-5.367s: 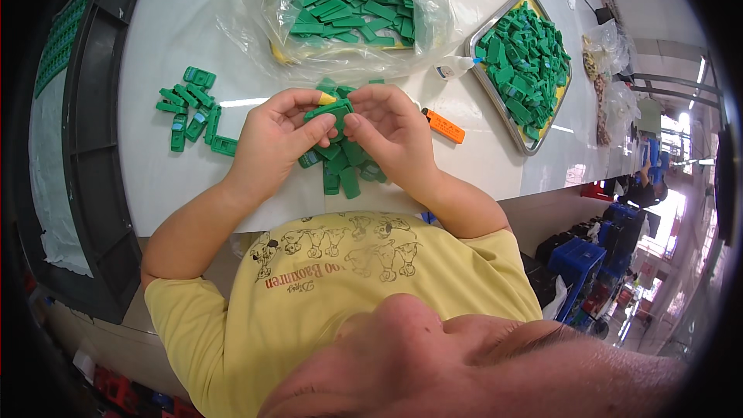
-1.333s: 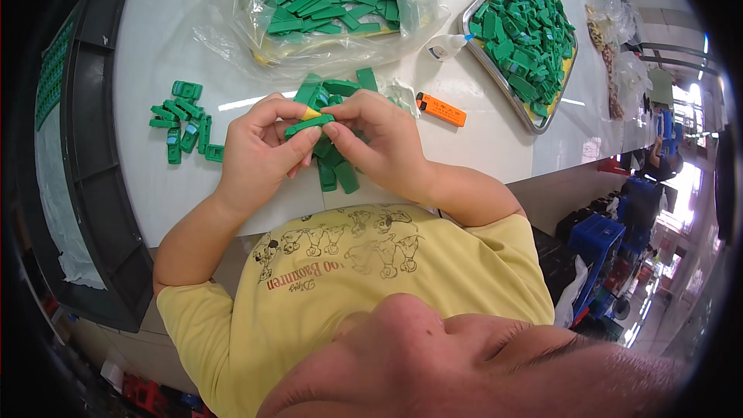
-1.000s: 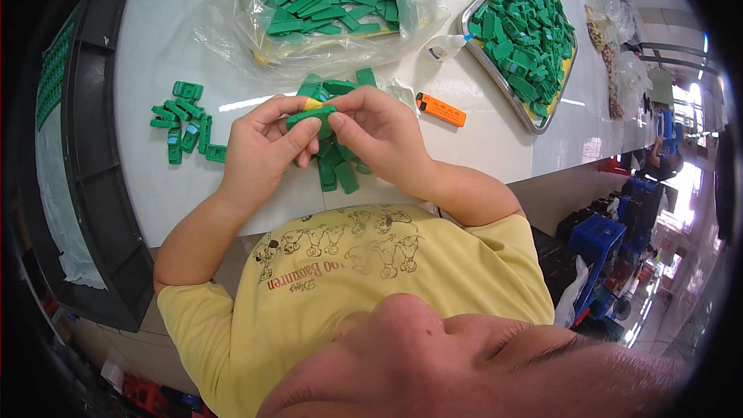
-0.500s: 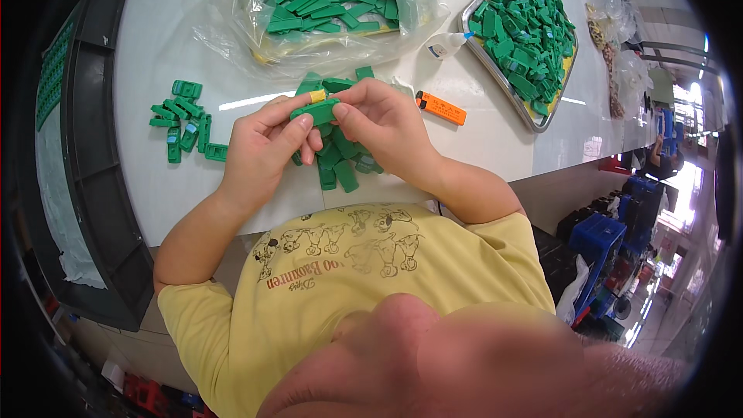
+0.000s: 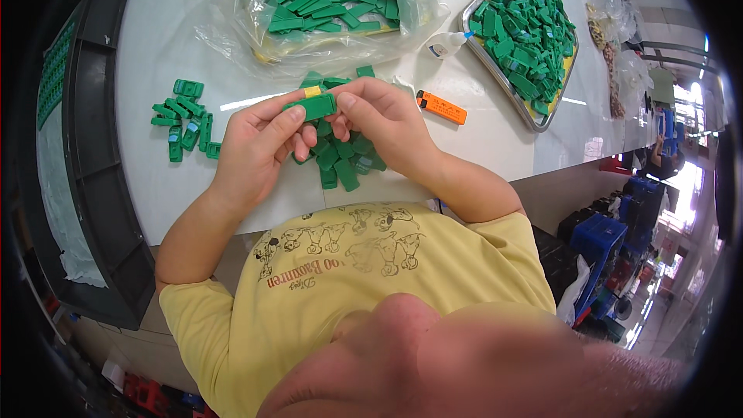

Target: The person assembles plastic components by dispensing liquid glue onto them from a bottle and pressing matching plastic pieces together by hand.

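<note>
Green plastic block [image 5: 311, 105], yellow-tipped: held above the white table [image 5: 155, 186], over a small green pile [image 5: 340, 159]. Left hand [image 5: 259, 147]: fingers clamped on its left end. Right hand [image 5: 383, 124]: pinching its right end. Orange lighter [image 5: 441, 107] just beside; metal tray [image 5: 495, 70] of green parts beyond.

Left hand [image 5: 259, 143] and right hand [image 5: 383, 124] pinch one green plastic block [image 5: 311, 106] above a loose pile of green blocks [image 5: 344, 159] on white table [image 5: 155, 178]

glossy green plastic pc [image 5: 312, 105], shiny metal tray [image 5: 486, 53]
</note>
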The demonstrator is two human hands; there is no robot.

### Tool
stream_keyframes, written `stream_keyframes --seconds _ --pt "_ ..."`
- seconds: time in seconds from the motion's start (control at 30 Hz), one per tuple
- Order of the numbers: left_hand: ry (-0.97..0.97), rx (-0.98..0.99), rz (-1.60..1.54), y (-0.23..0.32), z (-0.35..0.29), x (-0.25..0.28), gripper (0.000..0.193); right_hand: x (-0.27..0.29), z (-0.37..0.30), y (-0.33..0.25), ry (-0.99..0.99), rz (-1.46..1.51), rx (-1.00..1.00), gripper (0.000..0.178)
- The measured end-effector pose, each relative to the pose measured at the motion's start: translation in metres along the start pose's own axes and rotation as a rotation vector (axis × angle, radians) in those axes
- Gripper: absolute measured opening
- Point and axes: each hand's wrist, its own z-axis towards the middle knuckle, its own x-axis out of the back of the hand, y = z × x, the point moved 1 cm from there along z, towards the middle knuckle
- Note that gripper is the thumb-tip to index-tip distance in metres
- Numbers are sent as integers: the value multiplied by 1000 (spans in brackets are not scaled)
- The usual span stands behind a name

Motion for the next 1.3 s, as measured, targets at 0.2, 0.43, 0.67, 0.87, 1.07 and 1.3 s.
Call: stream_keyframes --seconds 0.2,0.43,0.67,0.87,1.07,1.3 --pt "6 -3 52 4 -4 6 30 -9 3 6 4 -77 3 13" --pt "16 -156 258 -5 1 6 30 -5 5 5 0 -22 39 13" --pt "6 -165 300 -8 4 -1 26 1 0 8 25 -64 142 13" --pt "-4 -332 689 -3 -1 1 19 5 -4 3 13 -70 103 8" --pt "-62 -120 440 1 1 -1 18 5 -6 -1 -18 56 60 7" --pt "-72 -40 383 -3 7 -2 19 16 -6 -4 -65 133 -55 7"
